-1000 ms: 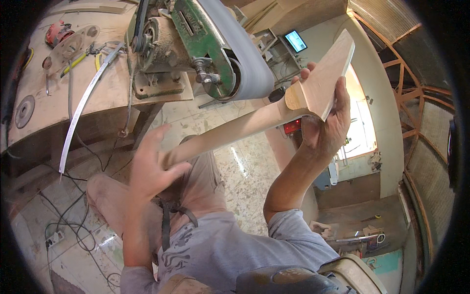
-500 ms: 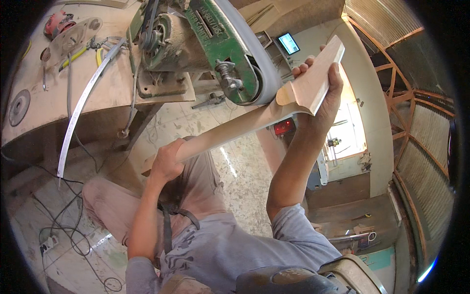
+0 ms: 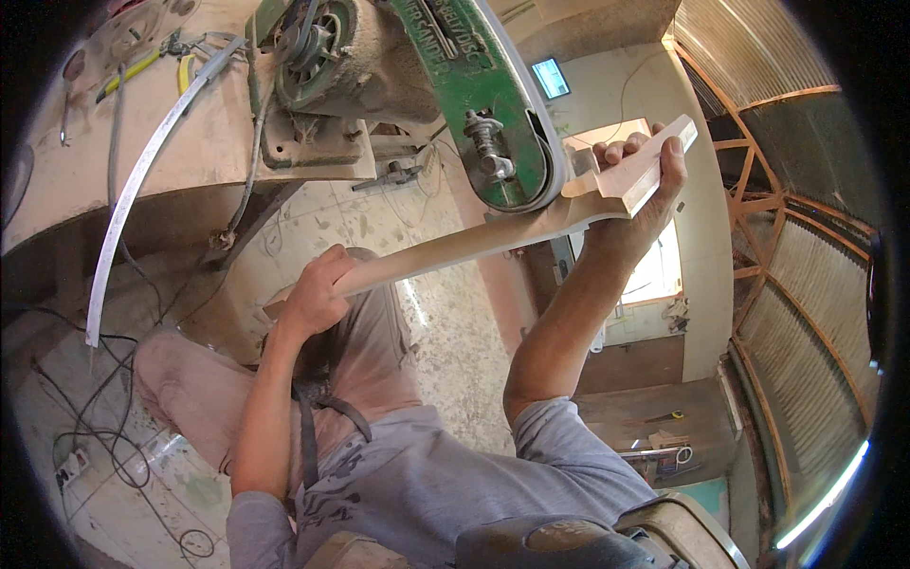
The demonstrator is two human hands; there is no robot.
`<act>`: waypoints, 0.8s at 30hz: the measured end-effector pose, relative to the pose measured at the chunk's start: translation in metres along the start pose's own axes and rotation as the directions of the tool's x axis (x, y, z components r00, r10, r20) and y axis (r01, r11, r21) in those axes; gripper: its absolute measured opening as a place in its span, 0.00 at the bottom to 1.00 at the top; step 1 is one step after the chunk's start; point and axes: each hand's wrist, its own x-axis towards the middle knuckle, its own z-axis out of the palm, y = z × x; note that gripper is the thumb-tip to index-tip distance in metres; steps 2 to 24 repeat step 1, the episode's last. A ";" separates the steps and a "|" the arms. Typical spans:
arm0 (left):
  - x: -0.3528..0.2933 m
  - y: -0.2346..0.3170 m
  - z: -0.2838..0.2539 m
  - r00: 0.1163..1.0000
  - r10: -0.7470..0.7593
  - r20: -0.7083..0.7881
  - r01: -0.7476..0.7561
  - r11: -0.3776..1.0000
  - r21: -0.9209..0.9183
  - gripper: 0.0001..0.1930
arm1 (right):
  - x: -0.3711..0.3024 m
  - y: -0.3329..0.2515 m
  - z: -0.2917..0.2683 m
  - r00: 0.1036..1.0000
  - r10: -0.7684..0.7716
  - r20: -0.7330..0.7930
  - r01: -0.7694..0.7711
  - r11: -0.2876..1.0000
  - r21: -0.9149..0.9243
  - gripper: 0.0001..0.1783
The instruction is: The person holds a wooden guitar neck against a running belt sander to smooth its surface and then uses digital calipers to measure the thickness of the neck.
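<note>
A pale wooden guitar neck (image 3: 445, 251) slants across in front of me, its wider headstock end up at the right. My left hand (image 3: 318, 292) is closed around the narrow end, near my knee. At the other end my right hand (image 3: 664, 185) grips the headstock, thumb on the near side and fingertips showing over the far edge. The curved part by the headstock lies against or just under the rounded end of a green belt sander (image 3: 507, 156); whether it touches the grey belt (image 3: 557, 156) I cannot tell.
The sander stands on a wooden bench (image 3: 218, 171) at the left, with yellow-handled pliers (image 3: 142, 74) and a long pale curved strip (image 3: 142, 204) that hangs over the edge. Black cables (image 3: 118, 417) lie tangled on the dusty floor. A small lit screen (image 3: 551, 78) is beyond the sander.
The headstock end has come down, so the neck lies flatter and has turned a little. Both hands keep their hold. The view has shifted, and the sander appears farther right.
</note>
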 end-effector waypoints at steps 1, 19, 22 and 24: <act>-0.001 -0.003 0.001 0.999 -0.025 0.028 0.025 1.000 0.003 0.25 | 0.001 0.001 -0.002 0.999 0.022 -0.024 -0.022 1.000 -0.003 0.36; -0.001 -0.003 0.001 0.999 -0.025 0.028 0.025 1.000 0.003 0.25 | 0.001 0.001 -0.002 0.999 0.022 -0.024 -0.022 1.000 -0.003 0.36; -0.001 -0.003 0.001 0.999 -0.025 0.028 0.025 1.000 0.003 0.25 | 0.001 0.001 -0.002 0.999 0.022 -0.024 -0.022 1.000 -0.003 0.36; -0.001 -0.003 0.001 0.999 -0.025 0.028 0.025 1.000 0.003 0.25 | 0.001 0.001 -0.002 0.999 0.022 -0.024 -0.022 1.000 -0.003 0.36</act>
